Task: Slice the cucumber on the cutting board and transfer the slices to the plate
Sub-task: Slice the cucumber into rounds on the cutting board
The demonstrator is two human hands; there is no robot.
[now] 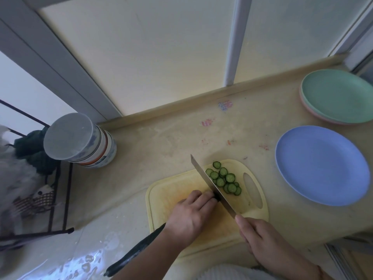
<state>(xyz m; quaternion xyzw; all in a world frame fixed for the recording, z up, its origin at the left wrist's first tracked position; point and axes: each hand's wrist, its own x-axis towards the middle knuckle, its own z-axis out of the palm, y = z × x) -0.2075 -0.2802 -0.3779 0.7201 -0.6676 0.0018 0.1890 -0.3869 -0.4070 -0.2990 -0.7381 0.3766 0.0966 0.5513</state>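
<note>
A long dark green cucumber [135,252] lies slanted across the yellow cutting board [173,190], its tail hanging off the near left edge. My left hand [191,215] grips the cucumber near its cut end, fingers curled. My right hand [260,237] holds the handle of a knife [212,184], whose blade stands against the cut end beside my left fingertips. Several round cucumber slices [224,179] lie piled on the board to the right of the blade. A blue plate [321,164] sits to the right of the board with nothing on it.
A stack of green and pink plates [337,98] stands at the back right. A stack of bowls [80,140] stands at the counter's back left, next to a black wire rack [58,199]. The counter's raised back edge runs below a window.
</note>
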